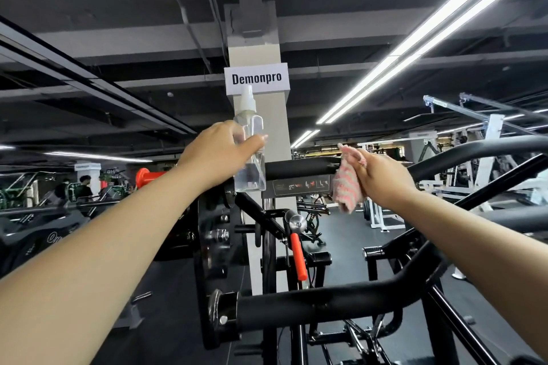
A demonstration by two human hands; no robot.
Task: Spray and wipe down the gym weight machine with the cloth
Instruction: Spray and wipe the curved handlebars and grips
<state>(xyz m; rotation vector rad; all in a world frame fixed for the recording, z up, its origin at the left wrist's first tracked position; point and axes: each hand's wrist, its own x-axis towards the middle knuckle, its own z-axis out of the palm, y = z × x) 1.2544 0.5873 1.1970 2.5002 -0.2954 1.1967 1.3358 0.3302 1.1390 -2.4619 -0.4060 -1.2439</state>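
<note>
My left hand (221, 154) grips the spray bottle (250, 151); my right hand (382, 178) holds the cloth (347, 187) against the machine's black bar (299, 167).

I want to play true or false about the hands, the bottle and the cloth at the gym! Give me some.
1. The left hand holds a clear plastic spray bottle with a white nozzle. True.
2. The right hand holds a plain blue sponge. False: it grips a pink and white striped cloth.
3. The cloth is beside the end of a black padded bar on the weight machine. True.
4. The spray bottle lies on the floor. False: it is held upright in the air, in front of a pale pillar.
5. The white sign on the pillar reads "Demonpro". True.
6. The orange handle is in the right hand. False: no hand touches it.
</note>
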